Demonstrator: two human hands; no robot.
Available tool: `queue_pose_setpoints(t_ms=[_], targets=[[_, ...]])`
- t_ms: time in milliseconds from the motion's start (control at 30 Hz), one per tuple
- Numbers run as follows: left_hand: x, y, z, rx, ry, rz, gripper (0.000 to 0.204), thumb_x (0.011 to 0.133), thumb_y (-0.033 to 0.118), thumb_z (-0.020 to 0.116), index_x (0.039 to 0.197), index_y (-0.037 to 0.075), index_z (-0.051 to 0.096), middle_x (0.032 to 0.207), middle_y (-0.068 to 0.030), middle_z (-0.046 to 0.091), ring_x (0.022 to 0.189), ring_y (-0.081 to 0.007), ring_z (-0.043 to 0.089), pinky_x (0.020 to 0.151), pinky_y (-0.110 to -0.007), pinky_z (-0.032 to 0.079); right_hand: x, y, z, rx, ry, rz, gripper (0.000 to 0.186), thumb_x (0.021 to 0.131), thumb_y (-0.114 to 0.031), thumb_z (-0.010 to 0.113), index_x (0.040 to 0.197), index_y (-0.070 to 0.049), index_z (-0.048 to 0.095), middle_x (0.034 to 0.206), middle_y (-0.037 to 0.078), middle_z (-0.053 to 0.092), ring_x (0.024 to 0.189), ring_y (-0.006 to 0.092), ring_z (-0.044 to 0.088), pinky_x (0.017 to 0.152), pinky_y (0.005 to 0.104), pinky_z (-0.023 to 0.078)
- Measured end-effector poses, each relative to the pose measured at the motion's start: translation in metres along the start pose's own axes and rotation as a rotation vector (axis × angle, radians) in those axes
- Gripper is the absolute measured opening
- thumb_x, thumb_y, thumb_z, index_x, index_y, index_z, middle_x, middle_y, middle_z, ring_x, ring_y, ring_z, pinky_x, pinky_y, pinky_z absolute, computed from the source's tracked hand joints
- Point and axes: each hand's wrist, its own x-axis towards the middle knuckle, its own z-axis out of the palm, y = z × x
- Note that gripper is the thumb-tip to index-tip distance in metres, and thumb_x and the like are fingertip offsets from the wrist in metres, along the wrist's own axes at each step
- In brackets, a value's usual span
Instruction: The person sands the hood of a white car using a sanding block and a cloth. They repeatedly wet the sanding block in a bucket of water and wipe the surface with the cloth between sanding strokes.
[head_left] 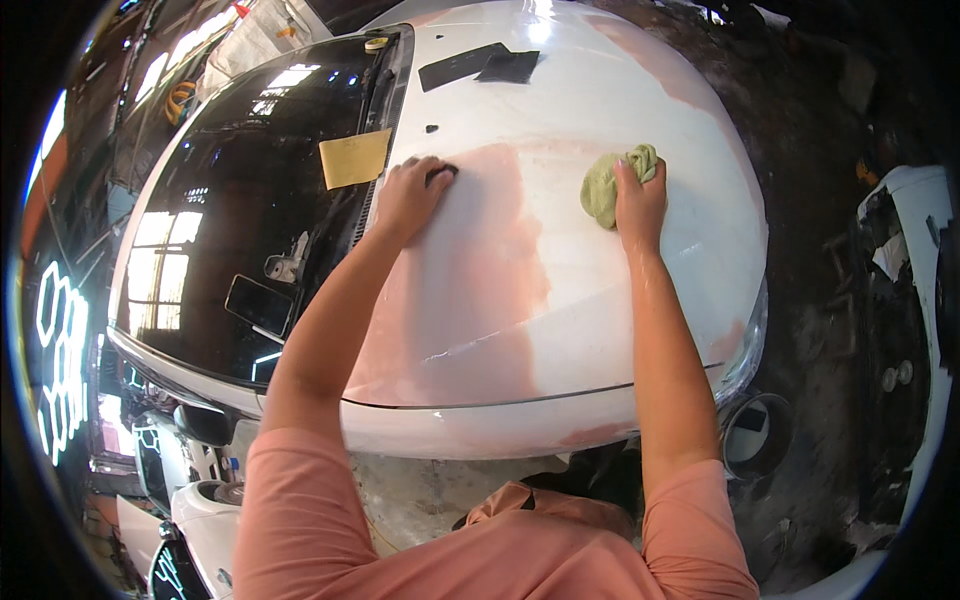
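Note:
My left hand [410, 195] is pressed down on the car hood [590, 330] near the windshield, its fingers closed on a small black piece [443, 172] that looks like sandpaper. Most of that piece is hidden under the fingers. Further right, my right hand [642, 205] grips a bunched light-green cloth [602, 190], which rests against the white part of the hood. Between the two hands lies a large pinkish patch [480, 290] with a wavy edge. Wet-looking streaks cross the surface below it.
Two black sheets [462, 68] overlap on the hood's far side. A yellow sheet [356, 158] lies at the windshield's base. On the dark windshield [230, 180] rests a phone [259, 305]. A tape roll [376, 44] sits farther up. A detached white panel [915, 200] stands at right.

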Motion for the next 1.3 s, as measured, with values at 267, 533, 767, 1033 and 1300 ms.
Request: queue_pose_setpoints(t_ms=[267, 533, 767, 1033, 1300], targets=[[-0.061, 0.027, 0.007, -0.064, -0.063, 0.074, 0.039, 0.098, 0.035, 0.072, 0.125, 0.007, 0.074, 0.125, -0.0167, 0.068, 0.123, -0.0368, 0.061, 0.107, -0.045, 0.047, 0.019, 0.008, -0.019, -0.050, 0.056, -0.084, 0.043, 0.095, -0.025, 0.065, 0.126, 0.004, 0.056, 0.117, 0.023, 0.065, 0.108, 0.0373, 0.063, 0.097, 0.0453, 0.049], [0.029, 0.022, 0.032, -0.161, -0.064, 0.183, 0.035, 0.098, 0.030, 0.072, 0.122, 0.005, 0.074, 0.126, -0.0183, 0.067, 0.122, -0.0355, 0.062, 0.105, -0.042, 0.048, 0.008, 0.009, -0.010, 0.014, 0.009, -0.051, 0.041, 0.096, -0.025, 0.066, 0.124, 0.003, 0.056, 0.116, 0.022, 0.066, 0.107, 0.0371, 0.064, 0.096, 0.0449, 0.049], [-0.024, 0.021, 0.014, -0.201, -0.133, 0.268, 0.033, 0.097, 0.026, 0.073, 0.123, 0.006, 0.074, 0.126, -0.0164, 0.068, 0.123, -0.0353, 0.060, 0.105, -0.043, 0.048, 0.017, 0.009, -0.013, -0.017, 0.011, -0.030, 0.040, 0.095, -0.025, 0.065, 0.124, 0.002, 0.056, 0.115, 0.019, 0.068, 0.106, 0.0336, 0.065, 0.096, 0.0432, 0.050], [-0.005, 0.039, 0.022, -0.190, -0.154, 0.324, 0.037, 0.097, 0.033, 0.071, 0.124, 0.008, 0.076, 0.124, -0.0154, 0.071, 0.120, -0.0358, 0.061, 0.105, -0.045, 0.048, 0.016, 0.008, -0.016, 0.030, 0.033, -0.023, 0.042, 0.094, -0.026, 0.066, 0.122, 0.002, 0.057, 0.112, 0.020, 0.069, 0.103, 0.0327, 0.066, 0.095, 0.0423, 0.050], [0.041, 0.036, 0.035, -0.097, -0.070, 0.394, 0.037, 0.097, 0.037, 0.069, 0.122, 0.011, 0.077, 0.127, -0.0125, 0.070, 0.121, -0.0350, 0.060, 0.103, -0.044, 0.050, 0.008, 0.008, 0.000, -0.006, 0.018, -0.054, 0.042, 0.094, -0.026, 0.066, 0.123, 0.003, 0.057, 0.111, 0.020, 0.068, 0.102, 0.0324, 0.065, 0.095, 0.0418, 0.050]])
